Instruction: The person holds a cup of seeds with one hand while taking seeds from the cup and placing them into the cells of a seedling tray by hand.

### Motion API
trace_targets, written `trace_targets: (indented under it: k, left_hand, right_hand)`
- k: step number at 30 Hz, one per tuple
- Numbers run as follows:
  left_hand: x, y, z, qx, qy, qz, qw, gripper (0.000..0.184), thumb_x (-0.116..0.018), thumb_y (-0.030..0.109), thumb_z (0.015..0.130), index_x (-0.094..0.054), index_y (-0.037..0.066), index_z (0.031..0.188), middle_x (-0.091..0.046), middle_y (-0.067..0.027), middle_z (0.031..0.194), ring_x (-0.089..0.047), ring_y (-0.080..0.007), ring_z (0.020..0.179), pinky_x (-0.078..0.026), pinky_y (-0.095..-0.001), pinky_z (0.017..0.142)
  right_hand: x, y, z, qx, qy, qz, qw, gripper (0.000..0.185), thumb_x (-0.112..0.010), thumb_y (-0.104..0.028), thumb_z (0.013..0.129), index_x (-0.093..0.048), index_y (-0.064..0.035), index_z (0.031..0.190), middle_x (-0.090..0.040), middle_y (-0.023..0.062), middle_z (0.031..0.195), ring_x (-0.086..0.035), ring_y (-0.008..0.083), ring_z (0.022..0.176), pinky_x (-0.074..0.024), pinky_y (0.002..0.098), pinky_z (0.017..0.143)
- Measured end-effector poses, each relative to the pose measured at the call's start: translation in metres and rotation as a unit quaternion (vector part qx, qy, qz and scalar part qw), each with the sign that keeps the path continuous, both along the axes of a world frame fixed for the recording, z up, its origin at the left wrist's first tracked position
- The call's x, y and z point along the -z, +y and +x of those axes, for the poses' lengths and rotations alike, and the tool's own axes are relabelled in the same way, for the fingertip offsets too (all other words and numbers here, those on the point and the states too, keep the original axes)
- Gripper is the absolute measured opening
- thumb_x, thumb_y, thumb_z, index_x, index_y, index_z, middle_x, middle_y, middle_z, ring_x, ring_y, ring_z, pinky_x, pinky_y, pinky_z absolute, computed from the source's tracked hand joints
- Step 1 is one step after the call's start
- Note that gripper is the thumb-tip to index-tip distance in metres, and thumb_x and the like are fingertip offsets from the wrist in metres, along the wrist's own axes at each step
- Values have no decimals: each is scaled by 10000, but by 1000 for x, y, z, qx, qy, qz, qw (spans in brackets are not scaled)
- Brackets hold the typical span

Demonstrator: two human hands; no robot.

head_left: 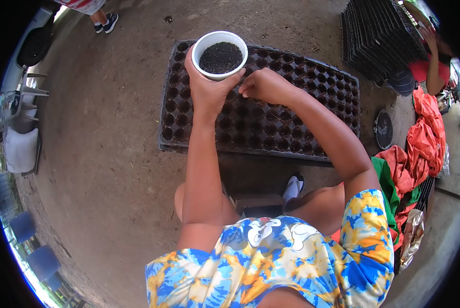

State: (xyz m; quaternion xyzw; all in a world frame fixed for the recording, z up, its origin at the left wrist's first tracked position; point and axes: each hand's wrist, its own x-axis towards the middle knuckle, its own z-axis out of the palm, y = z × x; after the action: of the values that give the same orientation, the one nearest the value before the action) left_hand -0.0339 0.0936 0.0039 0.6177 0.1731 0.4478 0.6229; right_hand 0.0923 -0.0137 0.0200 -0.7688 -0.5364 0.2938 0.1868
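White cup (220,36) sits near the top middle of the frame, with lots of tiny dark grains (221,57) in it. Your left hand (206,91) wraps around it, thumb on the right side; the other fingers are mostly hidden behind the cup. Your right hand (269,86) is just beside it, thumb and fingertips pinched together. I cannot tell if a grain is between them. Keep the cup level so nothing spills, and I'd take just a tiny pinch. Bring your fingertips low over one hole, then let go softly. Going row by row should help you miss none. Under both hands, the black tray (263,151) has many round holes. Past it, stacked black trays (378,38) stand at the upper right, and another person's shoes (106,24) show at the upper left.
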Motion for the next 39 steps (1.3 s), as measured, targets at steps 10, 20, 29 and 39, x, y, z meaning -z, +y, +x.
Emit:
trace_targets:
  k: [10,20,29,39]
  left_hand:
    - [4,2,1,1,-10,-2,1000,962,-874,73,585,-295,-20,1347,-511,-129,1225,-533,-202,1124,-443,-322,967]
    - [3,-5,4,11,42,34,998,963,-877,73,568,-313,5,1345,-506,-123,1238,-522,-218,1142,-431,-346,986]
    - [3,-9,5,38,46,31,998,938,-869,50,587,-316,17,1345,-459,-103,1282,-484,-192,1172,-411,-333,1001]
    - [2,5,-2,-24,22,29,999,892,-865,46,599,-327,-22,1308,-520,-109,1209,-532,-197,1119,-431,-329,985]
  right_hand:
    - [1,3,8,11,-23,1,1000,170,-674,-116,769,-738,-77,921,-713,111,885,-688,261,852,-525,360,780]
    - [-85,35,8,-19,-139,117,983,154,-621,-87,813,-712,-47,929,-693,134,855,-667,275,762,-523,371,719]
    - [-80,60,-3,-97,-157,37,982,145,-621,-63,772,-693,-55,898,-691,117,857,-661,256,767,-519,376,692]
    - [-30,11,29,71,43,88,993,139,-661,-99,779,-698,-43,901,-702,92,818,-666,190,757,-518,326,705]
